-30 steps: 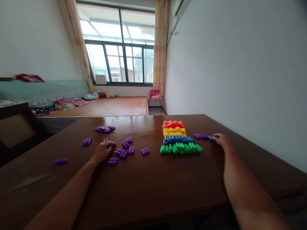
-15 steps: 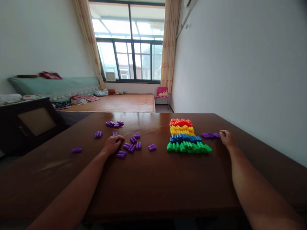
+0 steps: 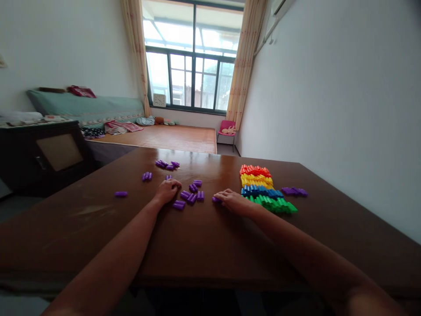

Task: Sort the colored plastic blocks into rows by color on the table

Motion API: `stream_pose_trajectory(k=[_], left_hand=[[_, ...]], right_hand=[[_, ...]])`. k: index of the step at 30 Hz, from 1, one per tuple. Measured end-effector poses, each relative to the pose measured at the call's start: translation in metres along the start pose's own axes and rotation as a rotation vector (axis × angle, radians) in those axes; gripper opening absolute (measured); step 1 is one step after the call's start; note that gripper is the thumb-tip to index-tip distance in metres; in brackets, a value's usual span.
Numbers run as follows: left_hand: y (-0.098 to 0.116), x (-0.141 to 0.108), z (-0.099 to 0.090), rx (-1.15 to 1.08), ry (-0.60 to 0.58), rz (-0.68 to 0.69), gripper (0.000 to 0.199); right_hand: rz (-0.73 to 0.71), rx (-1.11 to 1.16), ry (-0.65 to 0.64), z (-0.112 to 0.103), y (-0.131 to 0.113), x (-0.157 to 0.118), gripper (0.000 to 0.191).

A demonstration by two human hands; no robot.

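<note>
My right hand (image 3: 233, 201) reaches in from the right, its fingers closed on a small purple plastic tube piece (image 3: 215, 199) lying on the table. My left hand (image 3: 167, 191) rests on the tabletop with loosely bent fingers and no visible object in it. One purple piece (image 3: 169, 177) lies just behind it, partly hidden. Between the hands lies a loose cluster of purple pieces (image 3: 191, 198). Right of centre, red (image 3: 253, 170), yellow (image 3: 257, 181), blue (image 3: 263, 192) and green pieces (image 3: 279, 205) lie in rows. My right wrist covers part of the green row.
A short row of purple pieces (image 3: 294, 191) lies right of the blue row. More purple pieces lie at the back left (image 3: 167, 165), the left (image 3: 147, 176) and farther left (image 3: 121, 194). Beyond the brown table (image 3: 204, 245) are a bed (image 3: 184, 138) and a pink chair (image 3: 226, 127).
My right hand has moved left from the short purple row to a purple piece near the middle. My left hand stays by the purple cluster. The camera view has shifted slightly.
</note>
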State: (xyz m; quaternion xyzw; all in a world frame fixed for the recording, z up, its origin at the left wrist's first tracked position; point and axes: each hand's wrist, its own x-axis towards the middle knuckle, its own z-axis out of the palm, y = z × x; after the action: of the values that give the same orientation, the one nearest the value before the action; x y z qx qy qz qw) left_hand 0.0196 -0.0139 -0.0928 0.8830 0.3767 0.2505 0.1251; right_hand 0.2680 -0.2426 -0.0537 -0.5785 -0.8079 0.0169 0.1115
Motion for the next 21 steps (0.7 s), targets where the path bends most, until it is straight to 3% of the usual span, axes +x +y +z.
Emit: stream_pose_trajectory(k=[3, 6, 9, 12, 14, 16, 21], left_hand=[[0.0, 0.001, -0.002, 0.012, -0.028, 0.007, 0.031], [0.001, 0.001, -0.004, 0.039, -0.035, 0.016, 0.032], [0.002, 0.0, -0.005, 0.061, -0.026, 0.03, 0.032], [0.003, 0.0, -0.005, 0.066, -0.023, 0.044, 0.032], [0.003, 0.002, -0.005, 0.069, -0.019, 0.038, 0.032], [0.003, 0.003, -0.005, 0.075, -0.012, 0.025, 0.031], [0.007, -0.004, -0.005, 0.034, -0.005, 0.029, 0.03]], right_hand=[[0.023, 0.021, 0.022, -0.004, 0.0, 0.004, 0.04], [0.109, 0.084, 0.222, -0.031, 0.024, -0.018, 0.035], [0.424, 0.115, 0.496, -0.064, 0.081, -0.08, 0.034], [0.814, 0.133, 0.561, -0.079, 0.148, -0.165, 0.033], [1.04, 0.151, 0.493, -0.072, 0.18, -0.212, 0.026], [1.112, 0.2, 0.443, -0.056, 0.198, -0.239, 0.024], [1.069, 0.25, 0.446, -0.025, 0.213, -0.249, 0.037]])
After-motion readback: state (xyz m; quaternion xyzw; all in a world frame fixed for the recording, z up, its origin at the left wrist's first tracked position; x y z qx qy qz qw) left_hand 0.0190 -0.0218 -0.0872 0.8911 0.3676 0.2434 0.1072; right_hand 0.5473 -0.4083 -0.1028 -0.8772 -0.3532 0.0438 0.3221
